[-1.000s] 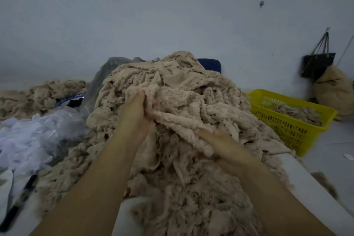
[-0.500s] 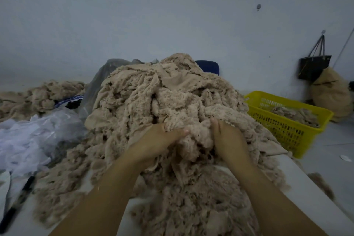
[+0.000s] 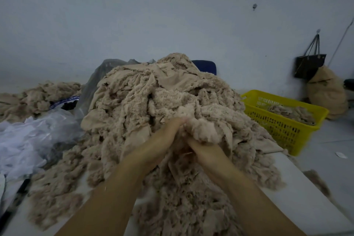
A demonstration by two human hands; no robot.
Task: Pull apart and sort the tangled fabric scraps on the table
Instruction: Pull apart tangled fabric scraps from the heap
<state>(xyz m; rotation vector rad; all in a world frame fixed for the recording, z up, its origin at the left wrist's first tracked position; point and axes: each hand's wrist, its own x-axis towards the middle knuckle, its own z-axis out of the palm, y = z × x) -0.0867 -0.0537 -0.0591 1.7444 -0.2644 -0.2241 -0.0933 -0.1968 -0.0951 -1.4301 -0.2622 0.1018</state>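
A tall heap of tangled beige fabric scraps [image 3: 153, 101] covers the middle of the white table [image 3: 298, 193]. My left hand [image 3: 159, 142] and my right hand [image 3: 205, 149] are close together at the front of the heap. Both hold one fluffy beige clump [image 3: 203, 130] pulled out of it. The left fingers pinch the clump's top left edge. The right hand grips it from underneath, its fingers buried in the fabric. More loose scraps spread over the table below my forearms.
A yellow plastic basket [image 3: 287, 128] with some beige scraps stands on the floor to the right. Crumpled clear plastic [image 3: 28, 136] lies at the left, a smaller scrap pile [image 3: 38, 97] behind it. A black pen [image 3: 17, 199] lies near the left edge. A black bag [image 3: 308, 65] hangs on the wall.
My hands have come together and drawn lower, toward me, gathering one clump between them. A second ago the left hand was higher up on the heap.
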